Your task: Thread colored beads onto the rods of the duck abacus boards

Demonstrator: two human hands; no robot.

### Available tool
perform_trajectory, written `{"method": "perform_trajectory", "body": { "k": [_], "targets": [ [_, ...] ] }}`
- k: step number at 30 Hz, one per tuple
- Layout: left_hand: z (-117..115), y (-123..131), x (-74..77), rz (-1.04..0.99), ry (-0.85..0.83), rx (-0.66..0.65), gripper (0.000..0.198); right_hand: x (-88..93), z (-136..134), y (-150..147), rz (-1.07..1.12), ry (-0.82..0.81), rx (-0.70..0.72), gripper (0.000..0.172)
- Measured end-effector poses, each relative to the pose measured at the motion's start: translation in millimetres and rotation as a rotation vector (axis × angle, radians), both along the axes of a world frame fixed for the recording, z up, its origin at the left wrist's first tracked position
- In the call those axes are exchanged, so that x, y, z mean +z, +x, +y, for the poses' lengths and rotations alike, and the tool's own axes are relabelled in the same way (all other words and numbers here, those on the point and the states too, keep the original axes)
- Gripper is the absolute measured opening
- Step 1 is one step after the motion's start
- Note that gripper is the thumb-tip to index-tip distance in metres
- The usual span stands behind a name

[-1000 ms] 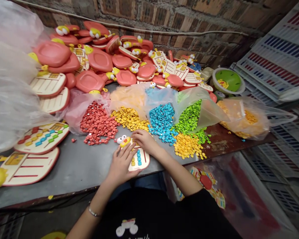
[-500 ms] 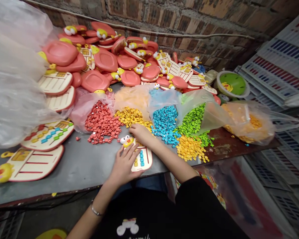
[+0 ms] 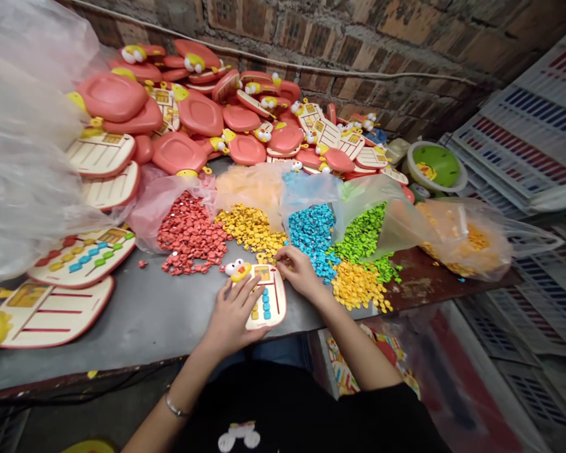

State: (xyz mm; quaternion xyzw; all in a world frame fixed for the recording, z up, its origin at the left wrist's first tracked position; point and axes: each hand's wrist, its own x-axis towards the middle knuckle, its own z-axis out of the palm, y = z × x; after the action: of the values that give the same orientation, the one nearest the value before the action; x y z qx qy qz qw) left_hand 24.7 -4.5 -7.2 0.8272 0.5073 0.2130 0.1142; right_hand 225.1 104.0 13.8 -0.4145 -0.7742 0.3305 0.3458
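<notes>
Toy board (image 3: 277, 303) lies face-up on grey tabletop (image 3: 170, 314), near edge, approx 6 o'clock of view ctr. L hand (image 3: 236, 309) spread wide, laid over its 9 o'clock side, fingers flat on face, thumb by bottom edge. R hand (image 3: 299, 270) half-curled, fingertips bent in close at board's 1 o'clock corner; can't tell if anything's pinched.

Board: smooth cream plastic, rounded, w/ yellow duck head (image 3: 239, 274) & 2 bulgy white eyes at 11. On it 4 blue beads (image 3: 266, 305) in a row, 2 yellow beads (image 3: 255, 311) showing by the fingers.

Clock dirs from board: 5 heaps of small shiny pcs, i.e. red heap (image 3: 191, 236) at 10, yellow heap (image 3: 249, 228) at 12, blue heap (image 3: 312, 229) at 1, green heap (image 3: 365, 231) at 2, orange-yellow heap (image 3: 358, 286) at 3. Also 2 more boards (image 3: 63, 314) at 9, 1 w/ coloured rows. Beyond, approx 11–12: big pile of red-backed toys (image 3: 200, 113), too many to count; rough brick wall (image 3: 306, 41) behind.
</notes>
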Motion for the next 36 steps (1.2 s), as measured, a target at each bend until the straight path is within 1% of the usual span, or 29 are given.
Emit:
{"method": "perform_trajectory", "body": {
  "k": [2,5,8,11,15,19,21,24,26,27,28,30,31,32,33,34,35,36],
  "targets": [
    [0,0,0.2,0.004,0.001,0.001,0.064,-6.7,-6,-2,-0.073,0.080,0.001,0.014],
    [0,1,0.6,0.011,0.003,0.003,0.064,-13.7,-13,-6,-0.176,0.186,-0.012,0.012],
    [0,1,1.1,0.012,0.018,0.007,0.063,-16.3,-20,-8,-0.258,0.251,-0.024,0.012],
    [0,0,0.8,0.028,0.036,-0.003,0.064,-15.4,-31,-7,-0.309,0.282,-0.017,0.014],
    [1,-3,-1.5,0.044,0.049,-0.065,0.066,-10.3,-46,7,-0.307,0.234,-0.010,0.020],
    [1,-4,-3.1,0.050,0.064,-0.082,0.065,-7.9,-55,20,-0.299,0.183,0.014,0.031],
    [1,-3,-3.3,0.057,0.064,-0.077,0.065,-10.0,-59,18,-0.334,0.182,0.014,0.036],
    [1,-3,-3.4,0.058,0.072,-0.063,0.065,-14.3,-65,10,-0.388,0.199,-0.040,0.039],
    [1,-2,-3.6,0.058,0.088,-0.066,0.065,-14.6,-69,6,-0.380,0.213,-0.077,0.037],
    [1,-2,-3.8,0.059,0.097,-0.072,0.065,-13.2,-71,6,-0.352,0.217,-0.073,0.034],
    [1,-3,-4.0,0.062,0.104,-0.078,0.065,-10.7,-73,8,-0.311,0.215,-0.049,0.031],
    [1,-3,-4.5,0.070,0.115,-0.084,0.066,-3.6,-76,17,-0.210,0.186,0.060,0.025],
    [1,-3,-4.8,0.074,0.119,-0.082,0.066,0.3,-76,25,-0.163,0.161,0.112,0.022],
    [1,-3,-5.2,0.078,0.123,-0.078,0.066,3.8,-75,36,-0.123,0.138,0.125,0.020],
    [2,-3,-5.7,0.080,0.127,-0.074,0.066,6.5,-72,50,-0.091,0.125,0.078,0.018],
    [2,-3,-6.2,0.081,0.132,-0.072,0.066,7.8,-68,66,-0.073,0.127,-0.028,0.018],
    [2,-3,-6.7,0.081,0.137,-0.071,0.066,7.5,-62,83,-0.064,0.147,-0.196,0.017],
    [2,-3,-7.3,0.081,0.140,-0.070,0.066,5.7,-54,101,-0.074,0.181,-0.394,0.018]
  ]
}}
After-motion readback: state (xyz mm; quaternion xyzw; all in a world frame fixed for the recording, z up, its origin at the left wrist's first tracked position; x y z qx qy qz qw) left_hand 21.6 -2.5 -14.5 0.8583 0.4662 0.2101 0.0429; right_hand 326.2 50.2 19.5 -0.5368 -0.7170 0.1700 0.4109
